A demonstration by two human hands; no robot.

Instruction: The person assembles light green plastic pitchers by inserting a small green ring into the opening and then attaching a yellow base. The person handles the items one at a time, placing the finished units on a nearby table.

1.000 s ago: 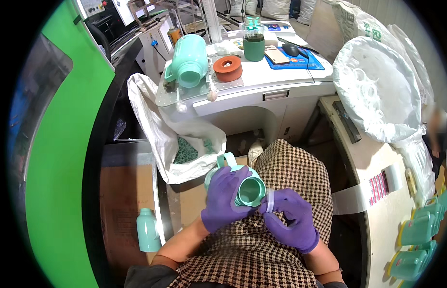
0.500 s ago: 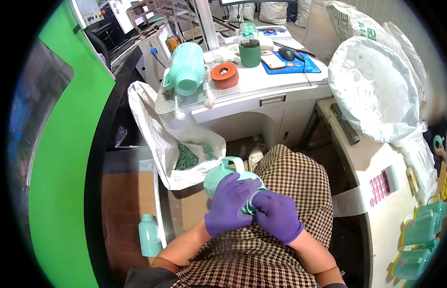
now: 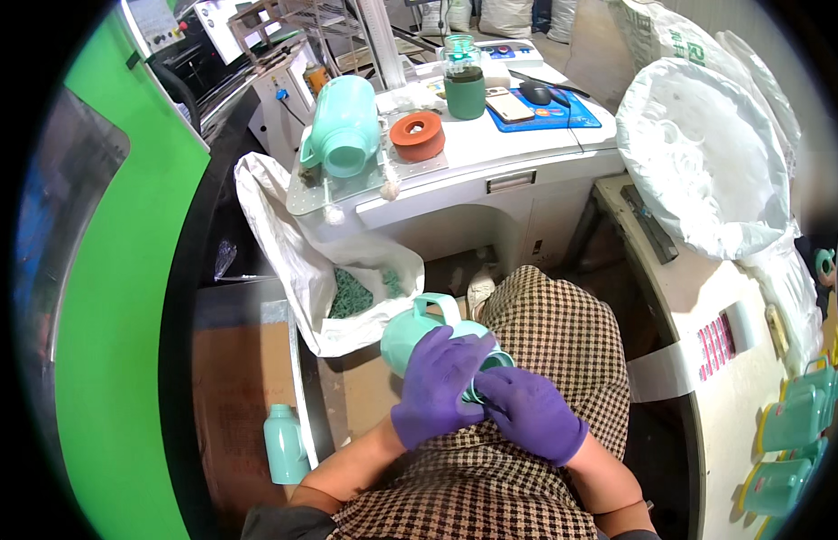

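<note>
A mint-green plastic jug shell (image 3: 404,335) with a loop handle lies on its side across my lap, its round open neck turned toward my right hand. My left hand (image 3: 440,382), in a purple glove, is closed over the shell near the neck. At the neck's rim, the fingers of my purple-gloved right hand (image 3: 530,409) are bent together. A thin dark sliver shows beneath them, too small to identify. Checked cloth (image 3: 558,337) covers my lap.
A white sack (image 3: 302,261) of green plastic scraps stands ahead-left. Another mint jug shell (image 3: 342,126) and orange tape (image 3: 417,135) rest on the desk. A small shell (image 3: 284,441) lies at left. Finished-looking jugs (image 3: 790,418) and a lined bin (image 3: 707,171) are at right.
My right hand has shifted slightly right and down along the neck's rim, uncovering more of the opening. My left hand keeps hold of the shell; the view has shifted slightly.
</note>
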